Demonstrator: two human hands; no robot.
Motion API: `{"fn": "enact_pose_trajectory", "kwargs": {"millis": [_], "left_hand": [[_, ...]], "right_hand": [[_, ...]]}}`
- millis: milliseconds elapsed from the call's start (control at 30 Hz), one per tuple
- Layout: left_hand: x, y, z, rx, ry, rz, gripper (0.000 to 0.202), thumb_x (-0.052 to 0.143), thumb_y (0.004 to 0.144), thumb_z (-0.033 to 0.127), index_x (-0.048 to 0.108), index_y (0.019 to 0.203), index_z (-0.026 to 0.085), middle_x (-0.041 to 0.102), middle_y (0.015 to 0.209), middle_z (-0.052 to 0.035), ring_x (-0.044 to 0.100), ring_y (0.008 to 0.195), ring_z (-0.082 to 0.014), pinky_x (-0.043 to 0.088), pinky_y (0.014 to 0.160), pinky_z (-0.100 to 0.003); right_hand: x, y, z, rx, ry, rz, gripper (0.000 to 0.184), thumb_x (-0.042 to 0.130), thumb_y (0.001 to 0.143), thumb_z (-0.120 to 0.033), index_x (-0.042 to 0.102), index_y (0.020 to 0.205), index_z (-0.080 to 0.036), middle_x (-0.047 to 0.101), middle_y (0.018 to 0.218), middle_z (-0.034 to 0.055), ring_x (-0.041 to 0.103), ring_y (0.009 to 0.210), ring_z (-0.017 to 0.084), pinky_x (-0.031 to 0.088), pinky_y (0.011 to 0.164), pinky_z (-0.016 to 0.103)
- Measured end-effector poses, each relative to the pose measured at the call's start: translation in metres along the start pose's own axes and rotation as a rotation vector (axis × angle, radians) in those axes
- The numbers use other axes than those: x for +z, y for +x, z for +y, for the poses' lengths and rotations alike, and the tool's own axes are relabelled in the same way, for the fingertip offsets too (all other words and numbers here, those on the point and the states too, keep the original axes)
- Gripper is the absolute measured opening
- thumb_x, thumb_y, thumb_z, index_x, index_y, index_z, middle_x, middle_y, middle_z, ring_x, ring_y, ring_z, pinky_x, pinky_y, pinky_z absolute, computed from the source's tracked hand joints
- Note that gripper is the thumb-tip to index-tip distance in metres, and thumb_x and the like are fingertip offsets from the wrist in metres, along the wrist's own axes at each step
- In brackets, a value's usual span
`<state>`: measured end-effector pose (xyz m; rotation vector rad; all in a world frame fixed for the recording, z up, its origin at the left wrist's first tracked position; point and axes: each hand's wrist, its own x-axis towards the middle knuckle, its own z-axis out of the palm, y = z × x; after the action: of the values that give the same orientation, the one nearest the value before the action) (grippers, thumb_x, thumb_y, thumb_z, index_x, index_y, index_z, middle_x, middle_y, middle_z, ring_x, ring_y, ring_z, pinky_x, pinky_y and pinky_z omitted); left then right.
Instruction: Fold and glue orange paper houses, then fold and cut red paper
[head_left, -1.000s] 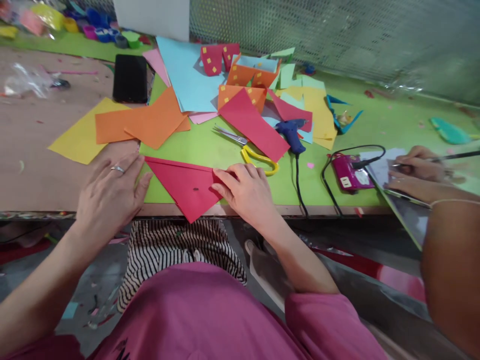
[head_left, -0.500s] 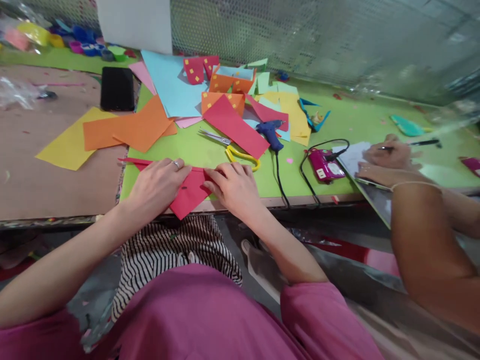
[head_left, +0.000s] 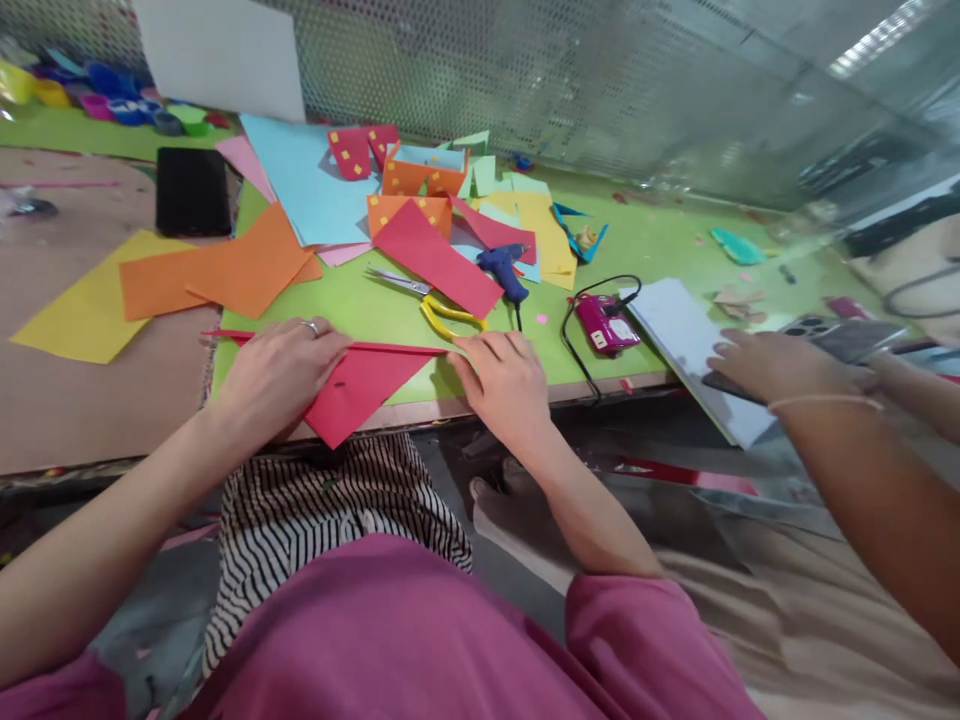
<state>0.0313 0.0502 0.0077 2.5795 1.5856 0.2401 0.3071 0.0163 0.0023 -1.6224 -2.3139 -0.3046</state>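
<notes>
A red sheet of paper [head_left: 360, 388] lies at the table's front edge, its far edge folded into a narrow strip and one corner pointing towards me. My left hand [head_left: 277, 372] is over its left part, fingers curled down on the folded strip and holding it. At the strip's right end, my right hand [head_left: 506, 385] has its thumb and bent fingers closed on the pointed tip. Just beyond those fingers are scissors [head_left: 450, 318] with yellow handles. Beyond the scissors lies a red paper strip [head_left: 439, 262]. My palms hide part of the folded sheet.
A blue glue gun [head_left: 504, 268] and a magenta power socket [head_left: 606, 325] with a cable lie to the right. Orange paper [head_left: 247, 265], yellow paper [head_left: 82, 305] and a black phone [head_left: 193, 190] are left. A co-worker's hand [head_left: 772, 365] is over a white pad [head_left: 686, 330].
My right hand has slid right along the fold to its tip, uncovering more of the strip. My left hand stays on the paper. The co-worker's hand has moved; the view has shifted.
</notes>
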Motion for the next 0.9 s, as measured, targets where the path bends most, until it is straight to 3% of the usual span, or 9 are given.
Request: {"fn": "enact_pose_trajectory", "kwargs": {"millis": [67,200,400,533,700,800,900], "left_hand": [[-0.001,0.006,-0.006,-0.010,-0.070,0.012,0.036,0.044,0.103,0.034,0.076,0.108,0.020,0.073,0.112,-0.0139,0.068,0.101,-0.0310,0.054,0.089,-0.043],[0.003,0.018,-0.022,-0.011,-0.170,0.006,0.035,0.046,0.097,0.035,0.075,0.108,0.020,0.074,0.110,-0.0142,0.067,0.105,-0.0326,0.051,0.097,-0.047],[0.010,0.027,-0.035,0.024,-0.221,0.000,0.043,0.046,0.094,0.051,0.073,0.106,0.020,0.075,0.101,-0.0140,0.067,0.097,-0.0326,0.052,0.091,-0.048],[0.007,0.031,-0.036,0.047,-0.248,-0.012,0.047,0.038,0.096,0.052,0.073,0.098,0.021,0.075,0.096,-0.0148,0.067,0.092,-0.0313,0.051,0.086,-0.045],[-0.007,0.031,-0.038,0.015,-0.380,-0.086,0.044,0.048,0.089,0.061,0.072,0.085,0.024,0.075,0.087,-0.0096,0.065,0.079,-0.0259,0.048,0.072,-0.036],[-0.022,0.026,-0.034,-0.045,-0.426,-0.132,0.040,0.054,0.087,0.060,0.070,0.084,0.024,0.074,0.085,-0.0048,0.062,0.075,-0.0212,0.042,0.068,-0.030],[-0.033,0.018,-0.024,-0.002,-0.402,-0.078,0.035,0.053,0.093,0.053,0.070,0.085,0.023,0.074,0.086,-0.0020,0.061,0.079,-0.0191,0.039,0.071,-0.029]], "right_hand": [[0.004,0.011,-0.007,-0.026,0.084,-0.019,0.036,0.046,0.109,-0.039,0.075,0.118,-0.019,0.075,0.112,0.0120,0.059,0.105,0.028,0.042,0.090,0.040],[0.016,0.035,-0.020,-0.028,0.158,-0.135,0.034,0.048,0.109,-0.039,0.076,0.114,-0.020,0.074,0.109,0.0110,0.058,0.108,0.028,0.039,0.092,0.040],[0.021,0.051,-0.028,-0.005,0.142,-0.253,0.022,0.057,0.105,-0.034,0.074,0.108,-0.021,0.073,0.105,0.0092,0.058,0.108,0.028,0.034,0.088,0.039],[0.021,0.048,-0.028,-0.085,0.046,-0.178,0.029,0.047,0.110,-0.031,0.074,0.108,-0.021,0.073,0.108,0.0093,0.057,0.110,0.026,0.034,0.090,0.038],[0.016,0.040,-0.027,-0.161,-0.017,0.002,0.028,0.045,0.110,-0.024,0.073,0.112,-0.027,0.073,0.127,0.0059,0.056,0.115,0.024,0.032,0.095,0.039],[0.006,0.039,-0.031,-0.163,0.038,-0.013,0.028,0.048,0.110,-0.035,0.072,0.119,-0.024,0.076,0.120,0.0070,0.058,0.112,0.024,0.032,0.096,0.039],[-0.006,0.042,-0.039,-0.178,0.101,-0.057,0.033,0.046,0.110,-0.041,0.072,0.119,-0.023,0.078,0.111,0.0064,0.058,0.107,0.024,0.030,0.095,0.040]]}}
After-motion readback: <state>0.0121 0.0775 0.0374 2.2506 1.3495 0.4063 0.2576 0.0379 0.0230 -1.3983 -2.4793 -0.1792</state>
